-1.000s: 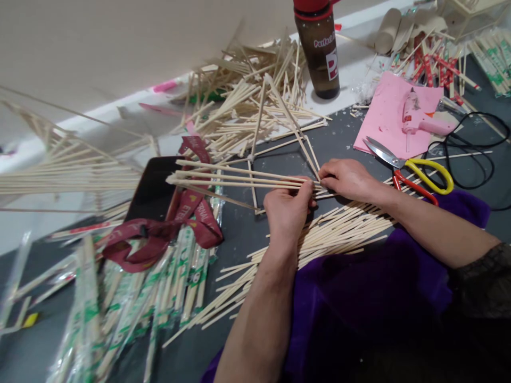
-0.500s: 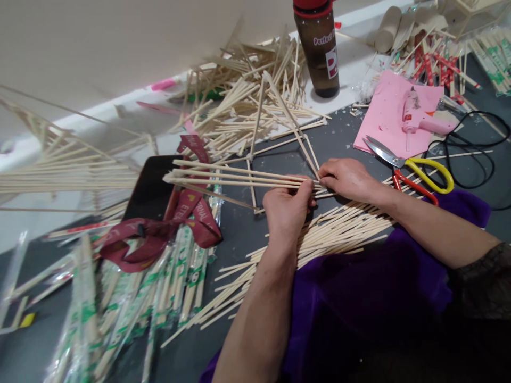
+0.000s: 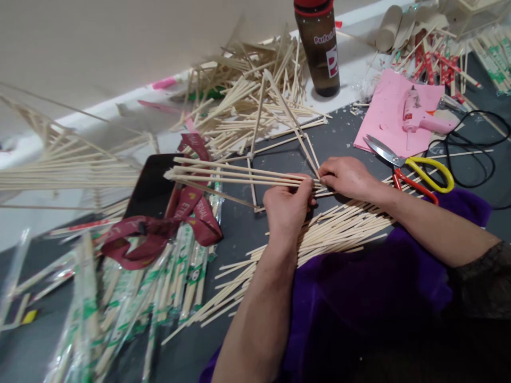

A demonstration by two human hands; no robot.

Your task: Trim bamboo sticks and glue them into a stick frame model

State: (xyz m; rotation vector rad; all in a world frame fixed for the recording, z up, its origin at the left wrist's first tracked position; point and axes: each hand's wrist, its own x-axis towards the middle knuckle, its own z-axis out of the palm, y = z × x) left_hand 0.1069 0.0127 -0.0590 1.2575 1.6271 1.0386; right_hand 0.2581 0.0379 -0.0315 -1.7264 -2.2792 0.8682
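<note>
Several thin wooden sticks [image 3: 231, 174], joined by a whitish lump at their left end, reach rightward into my left hand [image 3: 289, 205]. Its thumb and fingers are closed on them. My right hand [image 3: 345, 177] pinches at the right end of the same sticks, beside a corner of a stick frame [image 3: 284, 109]. That frame stands on the dark table behind the hands. Loose sticks [image 3: 343, 234] lie in a spread pile under and in front of both hands.
Scissors [image 3: 425, 178] and a pink glue gun [image 3: 425, 119] on pink paper [image 3: 379, 114] lie right, beside a black cord. A dark bottle [image 3: 319, 50] stands at the back. Left are a phone [image 3: 149, 186], a red lanyard [image 3: 139, 242], wrapped chopsticks [image 3: 131, 314] and a large stick structure [image 3: 67, 159].
</note>
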